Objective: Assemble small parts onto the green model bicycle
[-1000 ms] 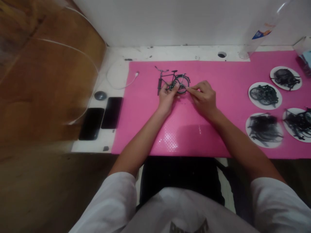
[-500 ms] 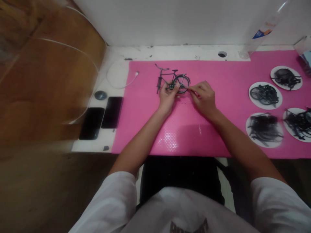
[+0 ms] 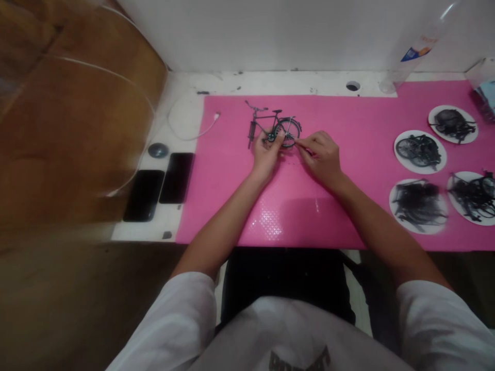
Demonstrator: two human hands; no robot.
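Observation:
A small black model bicycle (image 3: 275, 121) is held above the pink mat, its handlebars to the left and its spoked rear wheel to the right. My left hand (image 3: 266, 154) grips it from below, with the thumb over the rear wheel near the pedals. Beneath the handlebars is a narrow dark upright part; no round front wheel shows there. At the lower right edge of the rear wheel, my right hand (image 3: 322, 154) has its thumb and forefinger pinched together. What those fingertips hold, if anything, is too small to tell. Faint tiny bits lie on the mat between the hands.
Several white plates (image 3: 398, 162) of black bicycle parts stand on the pink mat (image 3: 359, 123) at the right. Two black phones (image 3: 177, 178), a dark round object (image 3: 158, 150) and a white cable (image 3: 185, 138) lie left. A clear bottle (image 3: 415, 54) stands at the back right.
The whole view has shifted slightly. Both hands keep nearly the same hold, with the right fingertips still at the rear wheel's lower edge.

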